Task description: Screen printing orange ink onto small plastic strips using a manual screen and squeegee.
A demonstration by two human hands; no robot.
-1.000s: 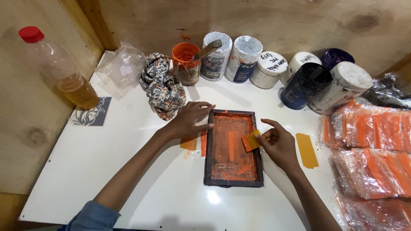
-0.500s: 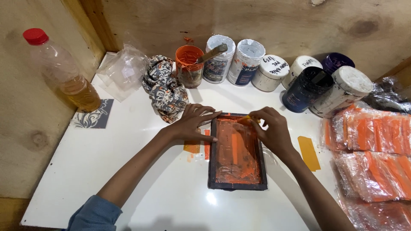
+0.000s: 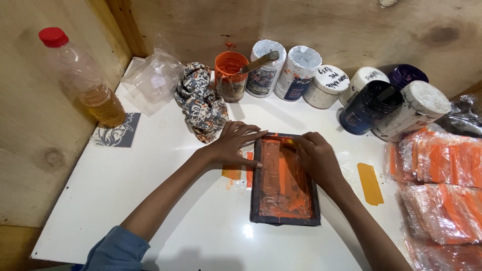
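Printing frame: a small dark-framed screen, its mesh smeared with orange ink, lies flat on the white worktop, near the middle.
Left hand: rests open, fingers spread, on the frame's upper left corner and the worktop beside it; its grip closes on nothing.
Right hand: lies over the upper right part of the screen, fingers curled down at the top edge; whether its grip has hold of anything cannot be told.
Orange marks: ink smears on the worktop just left of the frame; an orange strip lies to its right.
Behind: an open orange ink pot with a stick in it, a row of lidded jars, a patterned rag.
Left edge: a red-capped bottle with amber liquid.
Right edge: clear bags of orange pieces.
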